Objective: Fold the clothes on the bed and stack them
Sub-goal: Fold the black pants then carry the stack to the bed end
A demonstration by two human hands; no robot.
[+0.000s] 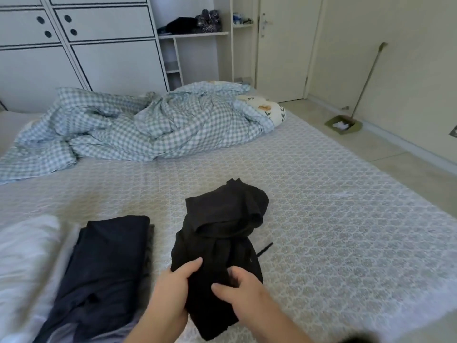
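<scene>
A crumpled black garment (222,226) lies on the bed (333,219) in front of me, its far end bunched up and a thin black cord sticking out on its right side. My left hand (173,288) grips its near left edge, thumb on top. My right hand (242,290) holds the near right part, fingers curled into the cloth. To the left lies a folded dark navy garment (106,266), flat on the bed. A white folded cloth (24,263) sits beside it at the far left.
A rumpled blue-and-white checked duvet (128,127) and a floral pillow (269,107) fill the far end of the bed. White wardrobes (81,45) and shelves stand behind. A dustpan with a long handle (346,122) leans by the right wall on the floor.
</scene>
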